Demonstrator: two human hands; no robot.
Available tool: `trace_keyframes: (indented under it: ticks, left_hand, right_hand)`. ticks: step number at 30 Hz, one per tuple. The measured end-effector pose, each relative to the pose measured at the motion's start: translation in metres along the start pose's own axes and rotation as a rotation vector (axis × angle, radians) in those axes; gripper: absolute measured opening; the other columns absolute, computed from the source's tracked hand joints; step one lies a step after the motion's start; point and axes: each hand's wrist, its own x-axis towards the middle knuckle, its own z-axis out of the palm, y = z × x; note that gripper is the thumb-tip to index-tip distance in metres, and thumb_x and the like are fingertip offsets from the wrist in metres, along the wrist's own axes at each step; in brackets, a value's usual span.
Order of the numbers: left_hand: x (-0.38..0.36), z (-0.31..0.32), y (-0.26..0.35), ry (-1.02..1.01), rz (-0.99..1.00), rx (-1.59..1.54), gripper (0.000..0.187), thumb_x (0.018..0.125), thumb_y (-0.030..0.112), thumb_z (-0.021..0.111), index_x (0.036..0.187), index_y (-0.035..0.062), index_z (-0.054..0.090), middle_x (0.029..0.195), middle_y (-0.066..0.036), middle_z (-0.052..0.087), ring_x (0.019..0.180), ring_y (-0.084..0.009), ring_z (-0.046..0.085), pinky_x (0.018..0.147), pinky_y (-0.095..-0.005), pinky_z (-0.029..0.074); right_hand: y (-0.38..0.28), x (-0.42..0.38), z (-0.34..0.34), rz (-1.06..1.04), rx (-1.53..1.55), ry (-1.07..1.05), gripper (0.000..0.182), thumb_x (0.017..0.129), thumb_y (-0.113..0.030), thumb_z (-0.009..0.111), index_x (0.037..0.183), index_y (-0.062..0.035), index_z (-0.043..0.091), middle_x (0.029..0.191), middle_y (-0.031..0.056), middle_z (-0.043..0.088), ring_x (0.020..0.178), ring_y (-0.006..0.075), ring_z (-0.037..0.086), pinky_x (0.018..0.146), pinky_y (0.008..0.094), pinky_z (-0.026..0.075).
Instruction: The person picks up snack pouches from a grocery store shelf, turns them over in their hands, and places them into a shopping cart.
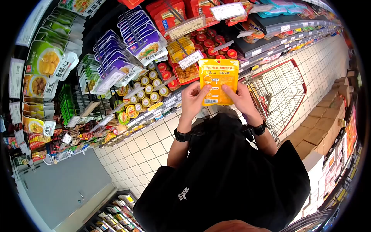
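Where thumbs (230,93) overlap it, yellow packet (217,79), between left hand (193,98) and right hand (243,101)

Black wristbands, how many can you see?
2. One black wristband is on the wrist of the left hand; the other black wristband is on the wrist of the right hand. Both hands hold the yellow packet.
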Motion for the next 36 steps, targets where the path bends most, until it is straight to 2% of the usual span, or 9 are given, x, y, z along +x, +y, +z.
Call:
trace_keyframes:
  ticks: [3, 6, 9, 12, 19, 20, 24, 31, 36]
  left_hand:
    - [0.007, 0.010, 0.002, -0.045, -0.015, 0.032, 0.017, 0.093, 0.013, 0.067, 0.098, -0.0029, 0.066, 0.078, 0.002, 0.065, 0.066, 0.0003, 0.053, 0.056, -0.0182, 0.039]
    - [0.020, 0.028, -0.006, -0.064, -0.051, -0.007, 0.020, 0.094, 0.019, 0.066, 0.091, -0.0002, 0.065, 0.068, 0.006, 0.054, 0.060, 0.0006, 0.042, 0.052, -0.0189, 0.033]
    - [0.033, 0.049, -0.009, -0.205, -0.104, -0.055, 0.021, 0.096, 0.021, 0.063, 0.100, 0.0004, 0.064, 0.073, 0.005, 0.058, 0.063, 0.0007, 0.046, 0.054, -0.0184, 0.035]
    - [0.044, 0.071, -0.025, -0.382, -0.207, -0.047, 0.021, 0.099, 0.019, 0.059, 0.107, -0.0008, 0.061, 0.088, 0.000, 0.064, 0.076, -0.0027, 0.056, 0.065, -0.0194, 0.044]
    - [0.073, 0.144, -0.055, -0.771, -0.395, 0.038, 0.019, 0.099, 0.014, 0.057, 0.103, -0.0037, 0.060, 0.094, -0.004, 0.067, 0.083, -0.0064, 0.061, 0.072, -0.0211, 0.047]
    - [0.075, 0.156, -0.080, -0.784, -0.421, -0.030, 0.019, 0.098, 0.018, 0.057, 0.103, -0.0007, 0.061, 0.088, -0.002, 0.067, 0.073, -0.0040, 0.060, 0.062, -0.0194, 0.046]
    - [0.077, 0.189, -0.096, -0.959, -0.516, 0.164, 0.024, 0.098, 0.030, 0.057, 0.104, 0.0073, 0.064, 0.080, 0.003, 0.065, 0.062, -0.0003, 0.055, 0.051, -0.0168, 0.037]
    - [0.070, 0.239, -0.121, -1.102, -0.628, 0.298, 0.027, 0.097, 0.035, 0.057, 0.093, 0.0085, 0.062, 0.067, 0.005, 0.055, 0.049, -0.0020, 0.044, 0.043, -0.0186, 0.032]
    - [0.063, 0.263, -0.137, -1.106, -0.663, 0.325, 0.029, 0.096, 0.036, 0.059, 0.089, 0.0077, 0.060, 0.065, 0.004, 0.052, 0.048, -0.0039, 0.046, 0.042, -0.0190, 0.032]
  right_hand:
    - [0.001, -0.002, -0.007, -0.027, 0.004, 0.033, 0.028, 0.098, -0.019, 0.059, 0.112, 0.0046, 0.063, 0.098, 0.0059, 0.070, 0.084, 0.0077, 0.062, 0.075, 0.0252, 0.051]
    - [0.008, -0.004, -0.022, -0.004, 0.021, 0.092, 0.028, 0.098, -0.019, 0.060, 0.113, 0.0047, 0.063, 0.096, 0.0055, 0.070, 0.083, 0.0075, 0.062, 0.074, 0.0250, 0.051]
    - [0.017, -0.011, -0.041, 0.048, 0.058, 0.193, 0.029, 0.097, -0.019, 0.060, 0.113, 0.0050, 0.062, 0.097, 0.0060, 0.070, 0.081, 0.0078, 0.063, 0.072, 0.0242, 0.051]
    - [0.038, -0.023, -0.061, 0.074, 0.154, 0.347, 0.028, 0.097, -0.019, 0.060, 0.113, 0.0050, 0.061, 0.099, 0.0068, 0.069, 0.081, 0.0084, 0.064, 0.071, 0.0240, 0.052]
    - [0.079, -0.071, -0.095, 0.177, 0.513, 0.720, 0.031, 0.098, -0.020, 0.058, 0.116, 0.0048, 0.059, 0.107, 0.0093, 0.068, 0.088, 0.0137, 0.066, 0.079, 0.0276, 0.053]
    - [0.091, -0.078, -0.099, 0.174, 0.595, 0.752, 0.031, 0.098, -0.019, 0.057, 0.118, 0.0050, 0.058, 0.110, 0.0099, 0.067, 0.089, 0.0145, 0.067, 0.080, 0.0280, 0.053]
    - [0.098, -0.107, -0.111, 0.215, 0.781, 0.865, 0.033, 0.098, -0.017, 0.054, 0.121, 0.0058, 0.054, 0.114, 0.0113, 0.065, 0.093, 0.0167, 0.067, 0.083, 0.0288, 0.054]
    - [0.133, -0.136, -0.128, 0.221, 0.968, 1.024, 0.033, 0.098, -0.020, 0.056, 0.120, 0.0041, 0.055, 0.112, 0.0119, 0.066, 0.095, 0.0171, 0.067, 0.079, 0.0295, 0.057]
    - [0.153, -0.146, -0.137, 0.220, 1.097, 1.075, 0.033, 0.099, -0.020, 0.052, 0.121, 0.0041, 0.053, 0.111, 0.0110, 0.065, 0.093, 0.0164, 0.066, 0.071, 0.0269, 0.059]
